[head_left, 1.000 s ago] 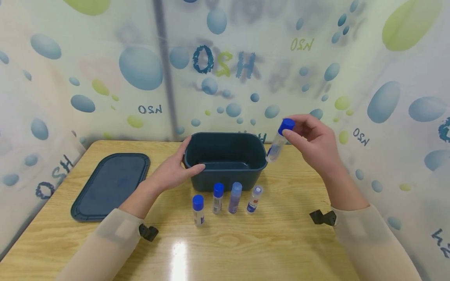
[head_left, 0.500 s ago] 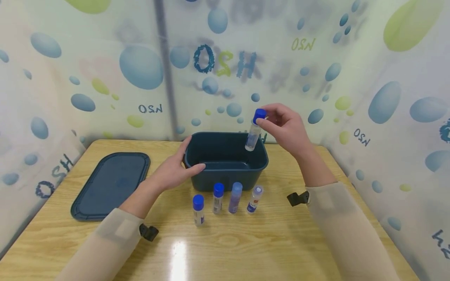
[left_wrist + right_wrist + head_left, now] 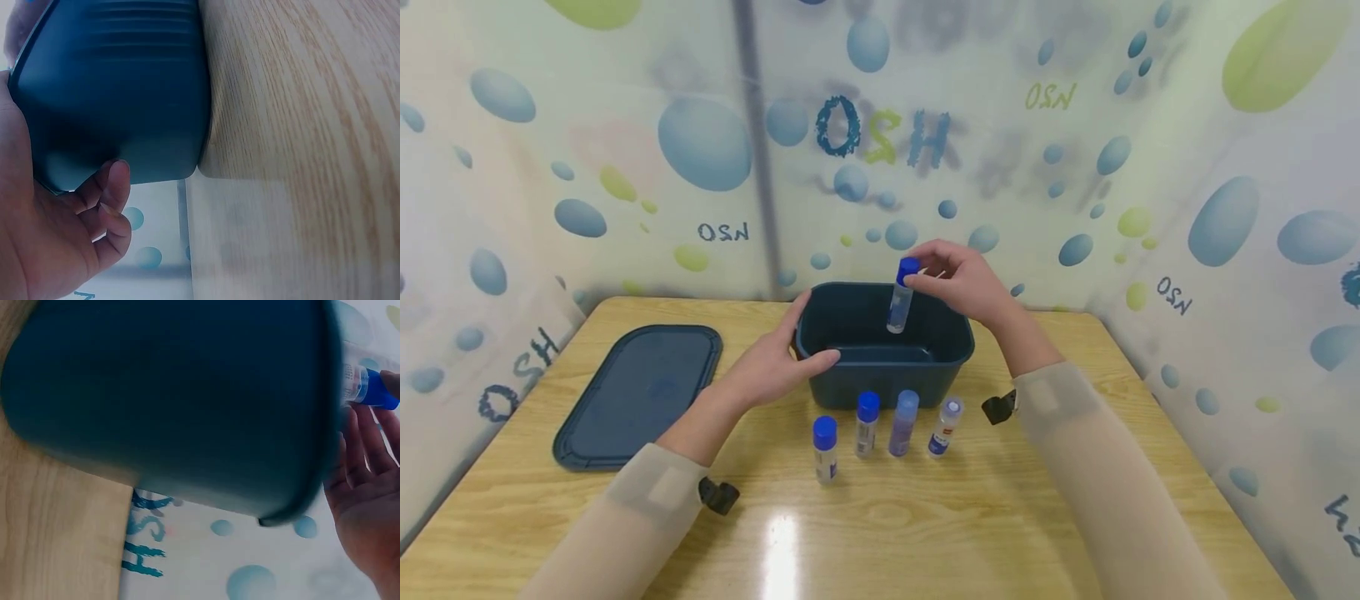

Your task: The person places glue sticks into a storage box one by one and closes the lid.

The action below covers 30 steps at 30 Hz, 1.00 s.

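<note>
My right hand [image 3: 966, 285] pinches a glue stick [image 3: 899, 308] by its blue cap. The clear tube hangs slightly tilted, its lower end inside the mouth of the dark teal bin [image 3: 880, 385]. In the right wrist view the blue cap [image 3: 379, 389] shows between thumb and fingers, beyond the bin's rim. My left hand [image 3: 767, 367] holds the bin's left end, thumb over the front rim. In the left wrist view its fingers [image 3: 115, 187] curl by the bin's outer wall. Several more glue sticks stand upright before the bin, the leftmost a blue-capped glue stick [image 3: 825, 450].
A dark flat lid [image 3: 638, 396] lies on the wooden table [image 3: 880, 542] to the left of the bin. Behind the table hangs a printed curtain [image 3: 1030, 192], close to the bin's back side. Among the standing sticks is a white-capped glue stick [image 3: 945, 427] at the right end.
My right hand has carried the glue stick leftward, from beside the bin's right end to above its middle, and lowered it slightly over the last half second. The left hand stays put.
</note>
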Available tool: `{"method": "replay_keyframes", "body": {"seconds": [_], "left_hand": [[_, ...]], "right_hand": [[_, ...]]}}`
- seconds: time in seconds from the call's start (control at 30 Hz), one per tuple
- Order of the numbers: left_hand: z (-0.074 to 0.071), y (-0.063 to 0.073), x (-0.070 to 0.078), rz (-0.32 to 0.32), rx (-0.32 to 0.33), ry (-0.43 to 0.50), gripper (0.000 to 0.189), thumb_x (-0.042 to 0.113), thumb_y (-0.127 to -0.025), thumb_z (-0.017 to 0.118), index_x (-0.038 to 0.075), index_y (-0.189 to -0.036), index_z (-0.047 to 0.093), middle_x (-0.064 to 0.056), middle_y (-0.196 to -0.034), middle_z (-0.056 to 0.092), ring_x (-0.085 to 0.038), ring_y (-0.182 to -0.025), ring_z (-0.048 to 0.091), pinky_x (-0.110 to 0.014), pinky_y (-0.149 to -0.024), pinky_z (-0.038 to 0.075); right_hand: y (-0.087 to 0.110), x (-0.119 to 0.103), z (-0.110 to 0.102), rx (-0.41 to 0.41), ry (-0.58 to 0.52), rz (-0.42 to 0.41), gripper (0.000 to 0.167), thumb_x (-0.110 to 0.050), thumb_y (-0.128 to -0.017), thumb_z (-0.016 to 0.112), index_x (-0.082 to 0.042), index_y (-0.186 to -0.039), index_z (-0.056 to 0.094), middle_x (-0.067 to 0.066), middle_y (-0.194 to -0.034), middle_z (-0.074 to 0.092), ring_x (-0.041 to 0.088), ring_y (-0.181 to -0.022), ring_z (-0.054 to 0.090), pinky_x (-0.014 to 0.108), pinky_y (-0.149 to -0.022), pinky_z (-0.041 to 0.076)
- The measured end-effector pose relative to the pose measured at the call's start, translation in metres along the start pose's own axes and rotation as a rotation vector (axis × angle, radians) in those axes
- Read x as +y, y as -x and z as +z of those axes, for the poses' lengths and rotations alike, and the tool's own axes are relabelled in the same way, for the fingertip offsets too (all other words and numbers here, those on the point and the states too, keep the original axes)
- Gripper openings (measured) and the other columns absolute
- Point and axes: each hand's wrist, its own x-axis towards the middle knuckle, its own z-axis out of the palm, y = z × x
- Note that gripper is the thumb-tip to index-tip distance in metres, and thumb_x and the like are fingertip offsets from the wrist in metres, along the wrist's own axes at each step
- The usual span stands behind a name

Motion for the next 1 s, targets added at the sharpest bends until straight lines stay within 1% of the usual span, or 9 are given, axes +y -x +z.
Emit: {"method": "replay_keyframes", "body": {"seconds": [0.07,0.13,0.23,0.37,0.47,0.6,0.7,0.9,1.0], "left_hand": [[0.000,0.000,-0.001,0.002,0.005,0.007,0.116,0.080,-0.096,0.064,0.040,-0.176,-0.010,-0.025,-0.135,0.070,-0.036,-0.106,0.072,-0.057,-0.097,0.058],[0.001,-0.001,-0.002,0.006,0.011,0.012,0.116,0.080,-0.096,0.064,0.039,-0.177,-0.009,-0.026,-0.152,0.063,-0.040,-0.118,0.071,-0.061,-0.104,0.056],[0.002,-0.002,-0.004,0.009,0.010,0.032,0.116,0.080,-0.096,0.064,0.040,-0.177,-0.009,-0.026,-0.162,0.055,-0.044,-0.130,0.068,-0.065,-0.111,0.053],[0.002,-0.003,-0.005,0.010,0.005,0.056,0.115,0.079,-0.096,0.065,0.040,-0.176,-0.009,-0.026,-0.165,0.052,-0.048,-0.137,0.064,-0.067,-0.114,0.049],[0.001,-0.002,-0.004,0.010,0.004,0.062,0.115,0.079,-0.097,0.065,0.040,-0.176,-0.009,-0.026,-0.167,0.050,-0.049,-0.141,0.061,-0.068,-0.116,0.047],[0.000,-0.002,-0.004,0.009,0.009,0.051,0.115,0.079,-0.097,0.065,0.039,-0.177,-0.008,-0.027,-0.166,0.050,-0.049,-0.139,0.062,-0.068,-0.115,0.048],[0.000,-0.002,-0.004,0.009,0.010,0.043,0.115,0.079,-0.097,0.064,0.039,-0.177,-0.009,-0.027,-0.164,0.052,-0.048,-0.137,0.064,-0.067,-0.114,0.049],[0.001,-0.003,-0.004,0.012,0.004,0.044,0.116,0.079,-0.096,0.065,0.040,-0.177,-0.009,-0.027,-0.162,0.055,-0.046,-0.134,0.066,-0.066,-0.113,0.051],[0.001,-0.003,-0.003,0.012,-0.002,0.048,0.115,0.079,-0.097,0.065,0.040,-0.176,-0.009,-0.026,-0.162,0.055,-0.046,-0.134,0.066,-0.066,-0.114,0.050]], "right_hand": [[-0.005,0.005,0.005,-0.025,0.010,-0.002,0.035,-0.030,-0.104,0.078,-0.015,-0.135,0.074,0.010,-0.123,0.074,0.027,-0.107,0.070,0.039,-0.091,0.057],[-0.010,0.009,0.009,-0.049,0.025,-0.004,0.035,-0.030,-0.104,0.078,-0.015,-0.135,0.074,0.010,-0.124,0.075,0.027,-0.107,0.070,0.039,-0.092,0.057],[-0.015,0.013,0.015,-0.082,0.043,-0.007,0.034,-0.030,-0.103,0.079,-0.016,-0.134,0.075,0.009,-0.124,0.076,0.027,-0.105,0.070,0.041,-0.094,0.058],[-0.020,0.017,0.019,-0.114,0.057,-0.006,0.033,-0.030,-0.102,0.081,-0.018,-0.132,0.076,0.007,-0.123,0.077,0.026,-0.105,0.071,0.044,-0.097,0.058],[-0.024,0.019,0.020,-0.130,0.074,-0.001,0.034,-0.030,-0.102,0.081,-0.018,-0.132,0.076,0.007,-0.120,0.076,0.025,-0.103,0.070,0.043,-0.095,0.057],[-0.029,0.020,0.020,-0.142,0.081,0.002,0.034,-0.029,-0.101,0.082,-0.016,-0.132,0.077,0.008,-0.111,0.074,0.026,-0.097,0.066,0.039,-0.089,0.055],[-0.033,0.021,0.021,-0.154,0.079,0.006,0.033,-0.028,-0.101,0.081,-0.015,-0.132,0.077,0.007,-0.107,0.074,0.026,-0.096,0.066,0.038,-0.088,0.054],[-0.043,0.020,0.024,-0.211,0.064,0.011,0.031,-0.027,-0.102,0.080,-0.014,-0.130,0.077,0.008,-0.101,0.078,0.037,-0.092,0.069,0.050,-0.088,0.060],[-0.047,0.021,0.025,-0.250,0.062,0.010,0.031,-0.026,-0.102,0.080,-0.015,-0.130,0.076,0.007,-0.100,0.079,0.036,-0.088,0.070,0.047,-0.085,0.060]]}}
